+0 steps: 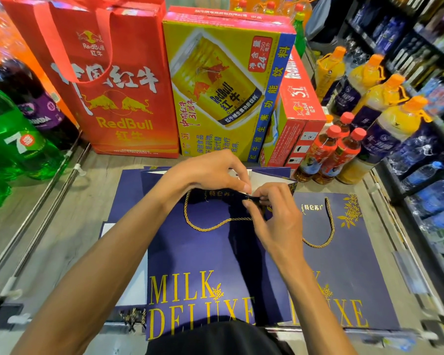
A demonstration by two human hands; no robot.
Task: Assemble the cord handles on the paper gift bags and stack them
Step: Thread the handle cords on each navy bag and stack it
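A navy paper gift bag (198, 252) with gold "MILK DELUXE" lettering lies flat in front of me on a wooden shelf. A gold-and-navy cord (208, 228) hangs in a loop from its top edge. My left hand (210, 172) pinches the bag's top rim from above. Just below it, my right hand (269, 208) pinches the cord's end at the rim. To the right, partly under this bag, lies a second navy bag (349, 265) with its own cord handle (330, 226). More flat navy bags (128, 190) lie underneath at the left.
A red RedBull gift bag (108, 80) and a yellow RedBull carton (223, 85) stand behind. Green and purple soda bottles (18, 139) crowd the left, juice and tea bottles (344, 149) the right. Loose cords (131, 316) lie at the front edge. Metal rails (44, 198) run along the left.
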